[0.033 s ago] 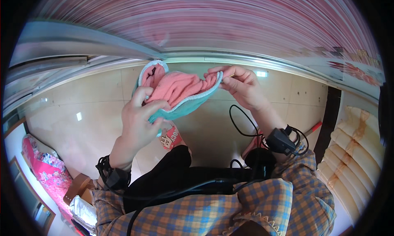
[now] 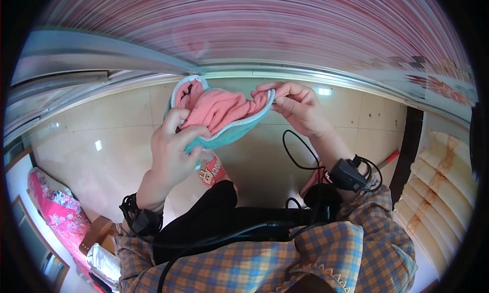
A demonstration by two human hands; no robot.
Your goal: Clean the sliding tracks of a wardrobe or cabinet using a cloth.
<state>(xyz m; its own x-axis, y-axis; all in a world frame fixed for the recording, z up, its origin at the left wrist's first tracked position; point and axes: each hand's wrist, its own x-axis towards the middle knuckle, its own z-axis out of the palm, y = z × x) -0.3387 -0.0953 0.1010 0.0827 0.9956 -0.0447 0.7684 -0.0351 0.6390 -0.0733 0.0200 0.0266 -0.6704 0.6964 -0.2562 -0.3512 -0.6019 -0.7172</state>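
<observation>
A fluffy two-sided cloth (image 2: pixel 221 109), pink on one face and teal on the other with a white stitched edge, hangs bunched between my hands, above the floor. My left hand (image 2: pixel 173 143) grips its lower left part, fingers on the pink face and thumb by the teal underside. At the right corner, my right hand (image 2: pixel 298 104) pinches the white edge between thumb and fingers. A thin yellowish bit (image 2: pixel 287 94) shows by the right fingertips, too small to name. Folds hide much of the cloth's inside, where a small dark patch shows at the upper left.
Ahead stands a pink-striped glossy panel (image 2: pixel 285 33) with a metal frame (image 2: pixel 112 48). Below lie floor tiles (image 2: pixel 117 115). Cream padded upholstery (image 2: pixel 433 181) is at right, pink floral fabric (image 2: pixel 58 206) at left. Black cables (image 2: pixel 300 165) hang from my wrists. A red slipper (image 2: pixel 211 171) is below.
The cloth's right corner and my right hand have shifted very slightly left. My left hand keeps its hold in nearly the same place.
</observation>
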